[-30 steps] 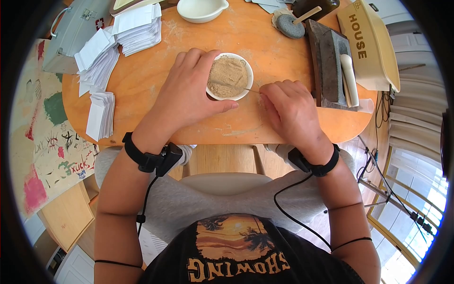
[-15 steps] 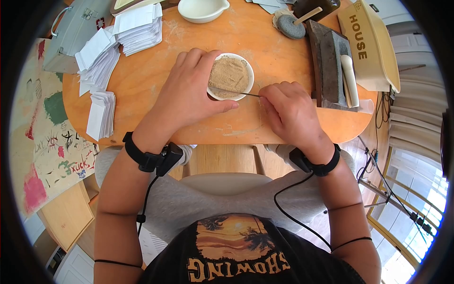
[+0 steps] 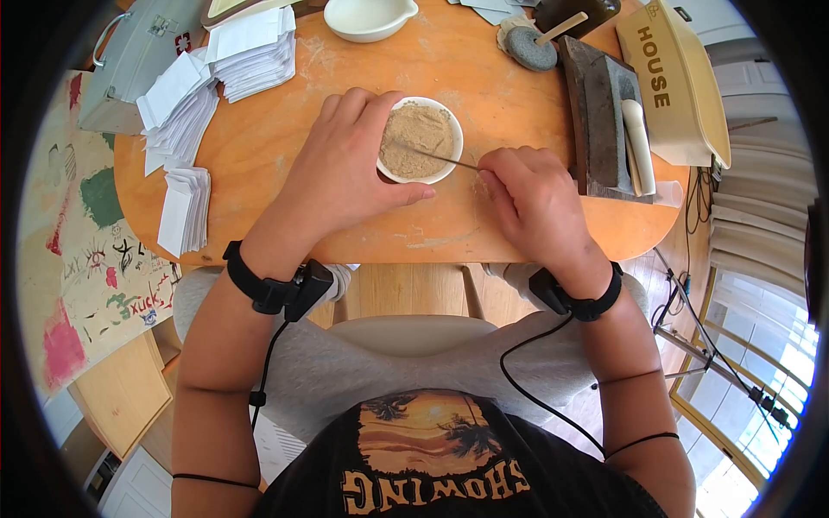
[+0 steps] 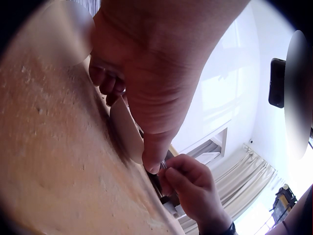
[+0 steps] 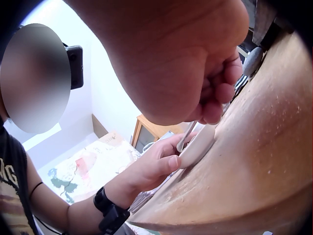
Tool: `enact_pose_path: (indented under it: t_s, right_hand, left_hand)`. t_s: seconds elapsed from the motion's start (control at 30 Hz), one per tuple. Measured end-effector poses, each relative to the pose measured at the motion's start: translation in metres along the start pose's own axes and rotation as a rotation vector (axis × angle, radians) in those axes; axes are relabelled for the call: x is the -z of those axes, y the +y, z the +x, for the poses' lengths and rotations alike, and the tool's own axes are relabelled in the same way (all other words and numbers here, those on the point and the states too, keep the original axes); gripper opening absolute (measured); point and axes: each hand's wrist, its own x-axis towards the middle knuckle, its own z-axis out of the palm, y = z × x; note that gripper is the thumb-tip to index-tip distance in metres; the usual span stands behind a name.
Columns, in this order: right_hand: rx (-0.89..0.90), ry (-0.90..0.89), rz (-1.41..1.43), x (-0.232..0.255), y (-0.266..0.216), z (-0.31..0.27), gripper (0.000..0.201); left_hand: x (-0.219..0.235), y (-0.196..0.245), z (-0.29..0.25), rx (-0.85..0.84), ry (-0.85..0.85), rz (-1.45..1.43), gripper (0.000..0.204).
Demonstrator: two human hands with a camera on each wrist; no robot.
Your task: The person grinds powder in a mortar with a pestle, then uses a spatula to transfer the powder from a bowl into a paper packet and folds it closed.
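A small white bowl (image 3: 458,147) of tan powder (image 3: 419,129) stands on the wooden table in the head view. My left hand (image 3: 332,164) grips its left side, the thumb along the near rim and the fingers curving round the far side. Between the thumb and fingers of my right hand (image 3: 535,194), a thin metal spatula (image 3: 458,161) is pinched. It slants over the right rim, its far end in the powder. The right wrist view shows the spatula's (image 5: 183,141) rounded end beside the bowl's (image 5: 199,147) outer wall and the left thumb.
Stacks of folded white papers (image 3: 250,52) lie at the left, near a grey metal case (image 3: 142,60). A spouted white bowl (image 3: 367,22) stands at the back. At the right are a round grey stone (image 3: 529,49), a dark stone block (image 3: 604,129), a white pestle (image 3: 635,129) and a cream bin (image 3: 678,95).
The spatula has swept through the powder, first toward the bowl's near side, then back toward the middle. My right hand has shifted slightly with it; the left hand and bowl have stayed in place.
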Motion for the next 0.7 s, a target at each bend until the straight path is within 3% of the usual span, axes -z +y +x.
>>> enact_pose_path:
  t_s: [0.7]
  right_hand:
    - [0.007, -0.046, -0.027, -0.0062, -0.0035, 0.0062, 0.007]
  left_hand:
    - [-0.0040, -0.0053, -0.0007, -0.020, 0.038, -0.037, 0.101]
